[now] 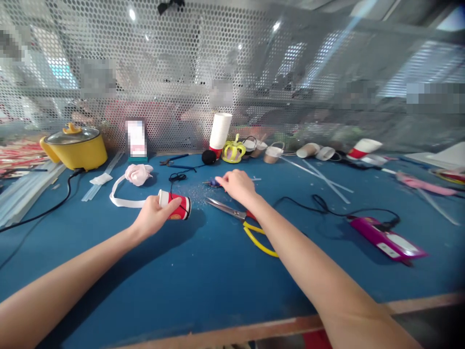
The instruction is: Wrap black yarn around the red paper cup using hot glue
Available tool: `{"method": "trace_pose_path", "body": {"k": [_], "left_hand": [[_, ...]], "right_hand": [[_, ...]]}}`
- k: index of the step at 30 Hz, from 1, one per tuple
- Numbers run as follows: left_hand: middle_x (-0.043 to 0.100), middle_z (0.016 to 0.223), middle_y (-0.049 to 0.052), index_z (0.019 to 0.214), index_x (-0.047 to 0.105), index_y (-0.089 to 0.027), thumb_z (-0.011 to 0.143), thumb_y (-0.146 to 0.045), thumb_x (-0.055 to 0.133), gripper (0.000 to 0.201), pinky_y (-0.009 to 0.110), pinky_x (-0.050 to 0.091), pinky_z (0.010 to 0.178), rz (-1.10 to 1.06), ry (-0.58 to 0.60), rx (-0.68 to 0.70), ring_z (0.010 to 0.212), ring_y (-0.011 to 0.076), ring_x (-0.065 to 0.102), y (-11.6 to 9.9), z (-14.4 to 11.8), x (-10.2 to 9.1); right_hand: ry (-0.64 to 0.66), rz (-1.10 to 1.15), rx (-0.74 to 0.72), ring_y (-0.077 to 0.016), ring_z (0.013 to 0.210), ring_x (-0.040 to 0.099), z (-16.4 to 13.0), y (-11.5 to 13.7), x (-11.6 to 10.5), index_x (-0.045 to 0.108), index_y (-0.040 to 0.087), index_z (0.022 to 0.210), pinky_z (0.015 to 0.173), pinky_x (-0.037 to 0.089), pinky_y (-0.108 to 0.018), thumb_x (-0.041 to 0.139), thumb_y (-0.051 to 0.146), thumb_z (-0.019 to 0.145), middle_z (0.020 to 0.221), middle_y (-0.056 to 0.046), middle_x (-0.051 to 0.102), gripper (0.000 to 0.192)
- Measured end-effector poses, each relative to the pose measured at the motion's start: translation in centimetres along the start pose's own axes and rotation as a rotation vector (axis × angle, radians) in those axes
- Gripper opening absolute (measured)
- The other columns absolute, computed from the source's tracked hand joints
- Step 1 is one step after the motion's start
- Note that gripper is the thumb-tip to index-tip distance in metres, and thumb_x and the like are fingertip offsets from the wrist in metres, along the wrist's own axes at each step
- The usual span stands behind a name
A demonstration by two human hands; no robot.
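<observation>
My left hand (pixel 154 213) is closed round a red and white paper cup (pixel 179 207) tipped on its side above the table. A black cord (pixel 178 177) runs from the cup over the table to a black ball of cord (pixel 209 157). My right hand (pixel 238 185) is at table height with its fingers closed on a small tool with a blue handle (pixel 214 183); its exact kind is hard to make out. Beneath my right wrist lie large scissors (pixel 228 209) with red and yellow handles, blades pointing left.
White ribbon (pixel 125 201) and a pink fabric flower (pixel 138 174) lie left of the cup. Further left stands a yellow electric pot (pixel 78 148). Stacked paper cups (pixel 221 131) and a yellow crown-like piece (pixel 234 150) stand behind. A purple power strip (pixel 387 240) lies at right.
</observation>
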State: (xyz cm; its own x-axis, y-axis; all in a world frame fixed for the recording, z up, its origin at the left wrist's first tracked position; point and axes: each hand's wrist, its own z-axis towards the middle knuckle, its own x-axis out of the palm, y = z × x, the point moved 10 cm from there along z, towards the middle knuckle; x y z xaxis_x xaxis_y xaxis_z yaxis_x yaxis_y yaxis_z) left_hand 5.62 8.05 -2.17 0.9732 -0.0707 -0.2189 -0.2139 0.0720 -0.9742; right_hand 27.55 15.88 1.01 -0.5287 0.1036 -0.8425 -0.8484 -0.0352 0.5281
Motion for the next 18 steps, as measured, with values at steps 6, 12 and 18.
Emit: {"method": "trace_pose_path", "body": {"k": [6, 12, 18], "left_hand": [[0.038, 0.045, -0.005, 0.050, 0.046, -0.015, 0.069, -0.041, 0.058, 0.035, 0.020, 0.023, 0.041, 0.111, 0.057, 0.080, 0.043, 0.0061, 0.030, -0.6, -0.6, 1.0], [0.044, 0.044, -0.004, 0.050, 0.050, -0.014, 0.067, -0.040, 0.060, 0.033, 0.019, 0.025, 0.040, 0.069, 0.103, 0.045, 0.041, 0.0057, 0.033, -0.8, -0.8, 1.5], [0.049, 0.045, -0.005, 0.052, 0.051, -0.014, 0.061, -0.038, 0.068, 0.031, 0.018, 0.028, 0.042, -0.164, 0.073, -0.065, 0.042, 0.0058, 0.039, -0.5, -0.7, 1.2]], "right_hand": [[0.561, 0.427, -0.319, -0.0172, 0.072, 0.060, -6.3, 10.4, 6.6, 0.067, 0.015, 0.074, 0.067, 0.043, -0.027, 0.038, 0.061, 0.080, 0.074, -0.006, 0.068, 0.054], [0.308, 0.757, -0.319, -0.0124, 0.063, 0.054, -6.2, 11.5, 5.4, 0.065, 0.012, 0.072, 0.061, 0.042, -0.025, 0.064, 0.044, 0.068, 0.069, -0.002, 0.063, 0.032], [0.233, 0.884, -0.294, -0.0115, 0.066, 0.057, -5.4, 10.0, 2.9, 0.068, 0.015, 0.072, 0.067, 0.044, -0.025, 0.067, 0.035, 0.066, 0.070, -0.002, 0.067, 0.022]]}}
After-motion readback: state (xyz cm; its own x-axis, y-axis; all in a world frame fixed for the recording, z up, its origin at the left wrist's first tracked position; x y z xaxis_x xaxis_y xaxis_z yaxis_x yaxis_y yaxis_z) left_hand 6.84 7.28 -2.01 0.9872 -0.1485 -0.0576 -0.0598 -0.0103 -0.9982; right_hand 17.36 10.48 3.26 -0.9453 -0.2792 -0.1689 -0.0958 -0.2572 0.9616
